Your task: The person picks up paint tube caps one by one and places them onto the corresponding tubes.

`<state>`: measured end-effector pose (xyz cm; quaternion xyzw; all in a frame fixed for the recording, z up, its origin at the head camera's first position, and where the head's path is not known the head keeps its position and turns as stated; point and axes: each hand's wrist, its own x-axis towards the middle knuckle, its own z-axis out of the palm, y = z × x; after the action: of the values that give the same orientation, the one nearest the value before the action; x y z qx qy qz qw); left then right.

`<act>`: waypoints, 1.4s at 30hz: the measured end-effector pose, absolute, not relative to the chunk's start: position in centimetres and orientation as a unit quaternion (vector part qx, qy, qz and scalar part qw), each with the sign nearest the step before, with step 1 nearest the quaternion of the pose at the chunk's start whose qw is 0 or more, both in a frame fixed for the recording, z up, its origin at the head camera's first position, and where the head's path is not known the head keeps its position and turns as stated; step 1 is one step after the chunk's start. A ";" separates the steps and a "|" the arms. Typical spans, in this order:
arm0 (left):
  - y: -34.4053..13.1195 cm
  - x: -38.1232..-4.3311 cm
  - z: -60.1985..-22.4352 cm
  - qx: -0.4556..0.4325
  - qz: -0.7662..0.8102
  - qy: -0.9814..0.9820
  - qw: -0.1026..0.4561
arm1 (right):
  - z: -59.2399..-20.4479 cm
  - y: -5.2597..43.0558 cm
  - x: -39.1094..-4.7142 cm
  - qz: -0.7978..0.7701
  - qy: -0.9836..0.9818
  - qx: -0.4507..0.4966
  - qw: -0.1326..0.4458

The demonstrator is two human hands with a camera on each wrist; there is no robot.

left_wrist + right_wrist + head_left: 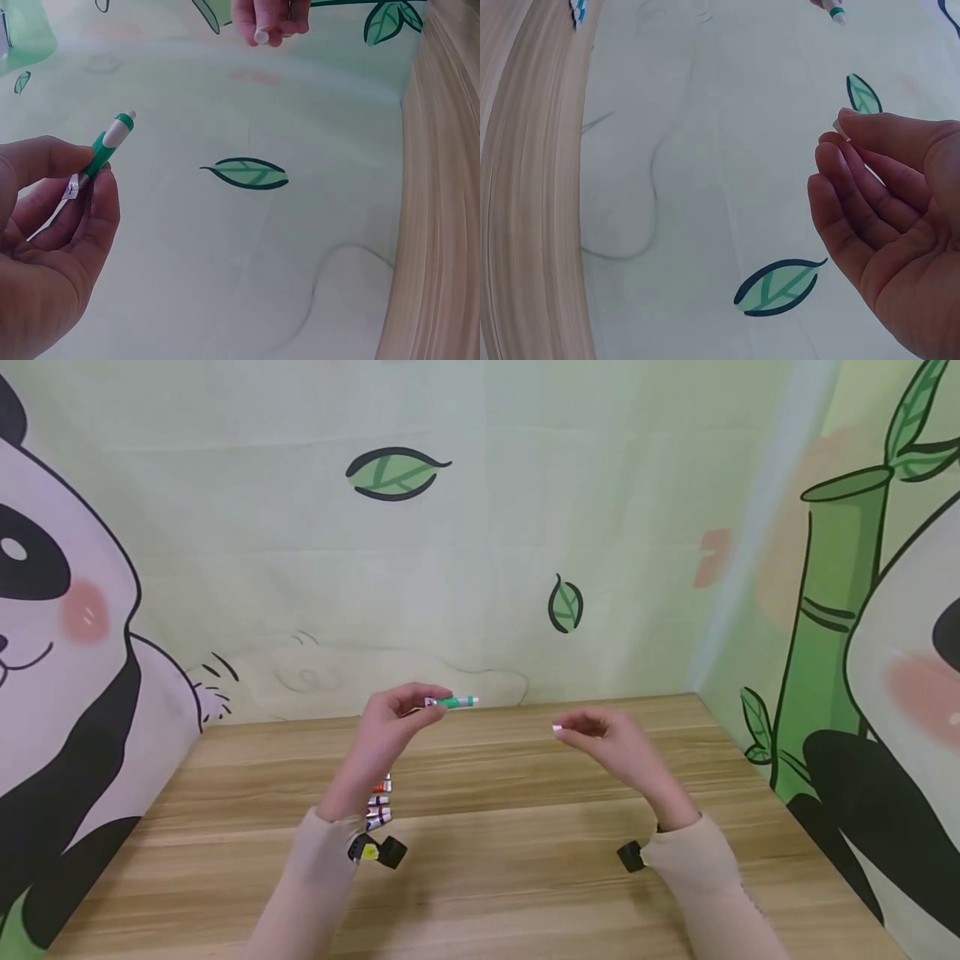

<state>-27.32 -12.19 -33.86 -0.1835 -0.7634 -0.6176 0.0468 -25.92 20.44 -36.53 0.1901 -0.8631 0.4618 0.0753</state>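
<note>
In the head view my left hand [386, 722] grips a small green and white paint tube [461, 702] between thumb and fingers, raised above the table. The tube's narrow white tip points toward the right hand; the left wrist view shows the slim nozzle end of the tube [116, 135] bare, its crimped tail partly hidden by the fingers. My right hand [618, 747] pinches a tiny white cap [557, 728] between thumb and fingertips, a gap away from the tube. The cap [841, 130] mostly hides behind the thumb in the right wrist view.
Several more paint tubes [378, 802] lie in a row on the wooden table [510, 877], partly hidden by my left forearm. A cloth backdrop [487, 527] with pandas, leaves and bamboo stands behind the table and along its sides.
</note>
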 end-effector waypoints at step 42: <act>-10.4 -24.1 -37.3 -0.197 -0.640 -0.743 0.005 | -36.9 14.4 -23.5 0.530 -0.809 0.238 0.087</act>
<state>-24.12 -10.41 -37.29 -0.1973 -0.7429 -0.6396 0.0045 -23.55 14.36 -36.90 0.2384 -0.8094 0.5297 0.0866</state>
